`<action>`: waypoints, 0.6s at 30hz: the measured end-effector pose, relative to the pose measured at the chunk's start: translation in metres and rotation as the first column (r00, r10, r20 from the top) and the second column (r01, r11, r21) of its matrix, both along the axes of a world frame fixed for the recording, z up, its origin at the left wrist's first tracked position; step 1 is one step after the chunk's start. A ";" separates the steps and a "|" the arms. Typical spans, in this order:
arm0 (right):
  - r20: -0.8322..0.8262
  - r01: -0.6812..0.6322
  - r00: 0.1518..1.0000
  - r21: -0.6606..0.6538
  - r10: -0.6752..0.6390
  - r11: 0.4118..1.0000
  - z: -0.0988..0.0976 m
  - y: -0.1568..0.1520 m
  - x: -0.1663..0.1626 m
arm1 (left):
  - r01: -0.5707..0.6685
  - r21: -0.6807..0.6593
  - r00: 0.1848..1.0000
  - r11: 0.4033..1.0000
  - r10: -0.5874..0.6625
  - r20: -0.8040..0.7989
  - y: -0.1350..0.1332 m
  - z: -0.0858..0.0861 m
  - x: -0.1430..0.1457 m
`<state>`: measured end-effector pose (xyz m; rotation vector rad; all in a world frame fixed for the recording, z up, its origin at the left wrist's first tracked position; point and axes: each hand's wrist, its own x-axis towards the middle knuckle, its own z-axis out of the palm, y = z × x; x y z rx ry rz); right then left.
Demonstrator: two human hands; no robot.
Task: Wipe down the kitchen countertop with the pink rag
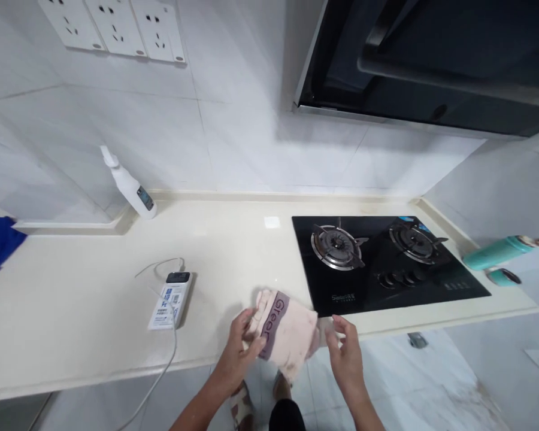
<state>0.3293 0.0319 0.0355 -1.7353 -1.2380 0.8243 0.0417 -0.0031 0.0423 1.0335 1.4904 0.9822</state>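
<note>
A folded pale pink cloth [291, 332] with a purple lettered band is at the counter's front edge, its lower corner hanging over. My left hand [238, 347] grips its left side, with the thumb on top near the band. To the right of the cloth, my right hand [345, 347] is held with thumb and fingers apart and curved. A small gap shows between those fingers and the cloth, and nothing is seen in them. The underside of the cloth is hidden.
A black gas stove [372, 293] lies right of the cloth on the cream counter [224, 239]. A white power bank [173, 302] with a cable is at left. A spray bottle [132, 188] stands by the wall; a teal flask [498, 252] is far right. A range hood [422, 66] hangs above.
</note>
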 end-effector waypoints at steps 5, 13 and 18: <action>0.299 -0.227 0.928 -0.020 0.223 0.974 -0.006 -0.006 -0.043 | -0.071 0.167 0.957 0.983 0.115 -0.267 -0.005 -0.031 -0.039; 0.483 -0.387 0.689 -0.384 0.540 0.838 -0.006 0.028 -0.132 | 0.150 0.527 0.697 0.836 0.288 -0.656 0.005 -0.093 -0.095; 0.485 -0.384 0.704 -0.356 0.519 0.852 -0.002 0.062 -0.152 | 0.265 0.515 0.538 0.815 0.318 -0.781 0.004 -0.100 -0.101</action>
